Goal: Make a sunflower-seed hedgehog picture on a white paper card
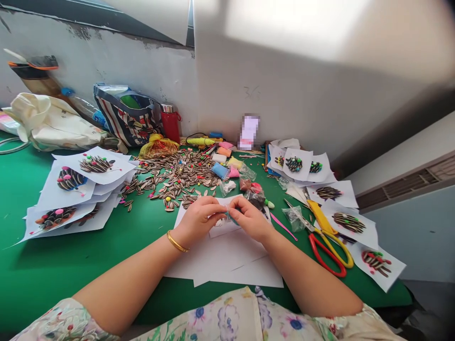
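Note:
My left hand, with a gold bangle at the wrist, and my right hand meet above white paper sheets. Both are closed in a pinch on a small clear plastic wrapper. A bluish-green bit shows near the right fingertips; what it is, I cannot tell. Under the hands lies a smaller piece of paper, mostly covered by them. Just beyond the right hand are wrapped lumps of soft clay in dark and red colours. A pink plastic tool lies to its right.
Striped sunflower seeds are heaped at the back. Red-and-yellow-handled scissors lie at right. Papers with seed hedgehogs are stacked at left and right. Colourful clay packets, a red bottle and bags stand behind.

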A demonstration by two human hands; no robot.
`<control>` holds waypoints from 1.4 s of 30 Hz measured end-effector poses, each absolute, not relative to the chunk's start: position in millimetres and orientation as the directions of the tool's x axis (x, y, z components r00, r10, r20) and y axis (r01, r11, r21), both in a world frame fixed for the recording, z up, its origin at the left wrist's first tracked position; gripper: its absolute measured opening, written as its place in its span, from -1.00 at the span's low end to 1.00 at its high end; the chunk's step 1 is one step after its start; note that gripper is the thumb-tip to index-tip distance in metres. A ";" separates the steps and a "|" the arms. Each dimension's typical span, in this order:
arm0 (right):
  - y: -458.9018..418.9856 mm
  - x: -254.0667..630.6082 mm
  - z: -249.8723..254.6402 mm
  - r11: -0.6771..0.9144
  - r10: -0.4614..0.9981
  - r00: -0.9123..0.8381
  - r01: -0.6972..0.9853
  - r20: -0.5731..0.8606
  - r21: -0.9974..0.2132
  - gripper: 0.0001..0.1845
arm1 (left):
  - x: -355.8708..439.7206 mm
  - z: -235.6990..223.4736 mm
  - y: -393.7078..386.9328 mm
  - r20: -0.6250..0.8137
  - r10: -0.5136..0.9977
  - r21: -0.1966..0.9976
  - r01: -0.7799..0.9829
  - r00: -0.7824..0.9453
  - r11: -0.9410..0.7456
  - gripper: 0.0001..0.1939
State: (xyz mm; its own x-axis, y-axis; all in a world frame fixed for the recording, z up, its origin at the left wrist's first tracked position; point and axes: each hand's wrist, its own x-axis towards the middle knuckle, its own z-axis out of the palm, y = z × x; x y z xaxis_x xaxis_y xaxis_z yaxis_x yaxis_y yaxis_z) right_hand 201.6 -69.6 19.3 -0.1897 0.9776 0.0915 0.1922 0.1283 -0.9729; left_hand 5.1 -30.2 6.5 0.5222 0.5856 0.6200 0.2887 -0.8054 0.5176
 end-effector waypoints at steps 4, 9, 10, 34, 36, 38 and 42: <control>-68.9 203.2 21.8 0.145 0.977 -0.181 0.203 0.108 -0.968 -0.69 | 3.6 11.1 -32.4 0.608 0.649 0.571 0.317 0.457 -0.758 -0.91; -67.7 210.0 22.9 0.126 0.989 -0.099 0.143 0.112 -0.982 -0.68 | 2.5 13.3 -27.9 0.512 0.799 0.769 0.246 0.314 -0.590 -0.90; -67.4 210.9 22.6 0.128 0.989 -0.088 0.137 0.116 -0.982 -0.68 | 2.6 13.3 -26.8 0.483 0.821 0.801 0.226 0.305 -0.555 -0.88; -36.4 286.4 15.4 0.157 0.857 0.231 0.734 0.460 -0.661 -0.81 | 10.4 16.1 -26.4 -0.058 0.968 0.938 -0.319 0.243 0.136 -0.61; -25.9 309.8 7.5 0.085 0.873 0.203 0.832 0.443 -0.549 -0.79 | 11.7 16.6 -25.9 -0.110 0.961 0.913 -0.357 0.254 0.199 -0.56; -18.9 323.5 0.1 0.041 0.919 0.150 0.883 0.365 -0.467 -0.74 | 12.4 17.2 -25.8 -0.142 0.955 0.902 -0.363 0.260 0.233 -0.55; -22.0 321.1 1.6 -0.005 0.908 0.140 0.946 0.395 -0.324 -0.62 | 11.3 17.7 -25.3 -0.110 0.956 0.927 -0.320 0.272 0.197 -0.63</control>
